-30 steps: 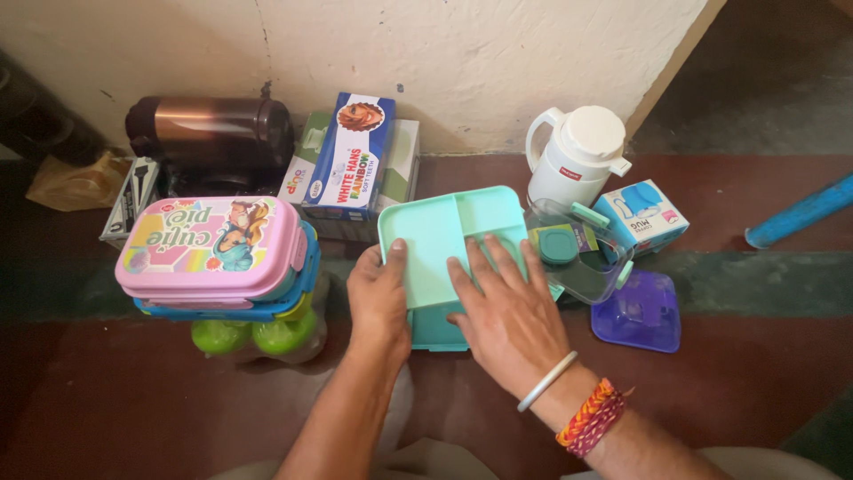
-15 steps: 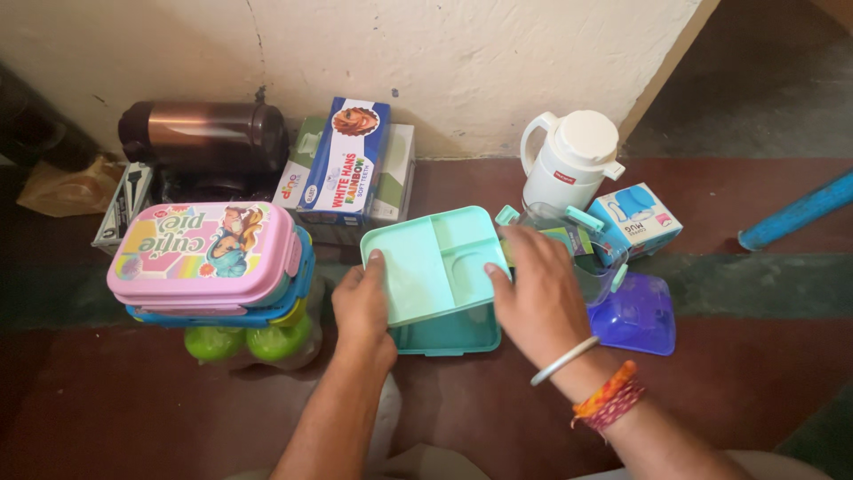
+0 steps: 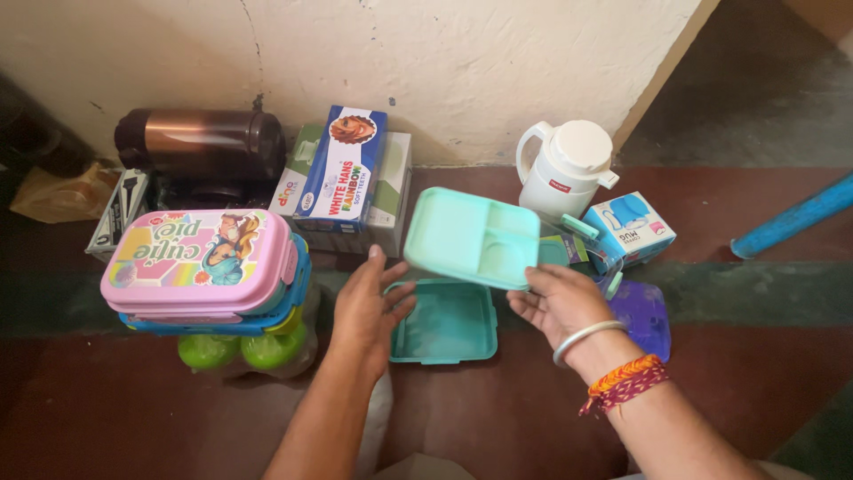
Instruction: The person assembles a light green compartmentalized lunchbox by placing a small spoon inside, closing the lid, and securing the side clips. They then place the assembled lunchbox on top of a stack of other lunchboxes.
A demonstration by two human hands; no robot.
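The right hand (image 3: 558,302) has its grip closed on the edge of the green tray (image 3: 473,238), lifting it clear so the green box (image 3: 442,324) below sits open on the floor. The left hand (image 3: 366,307) is open, resting beside the box to steady it. A pink lunch box (image 3: 197,260) is stacked near.

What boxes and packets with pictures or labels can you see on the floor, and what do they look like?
Blue and white carton: upright against the wall, round picture on top.
Green and white box: beside it on the left, partly hidden.
Small light blue box: right of the white jug, tilted.
Pink lunch box: left, stacked on a blue one, cartoon lid.
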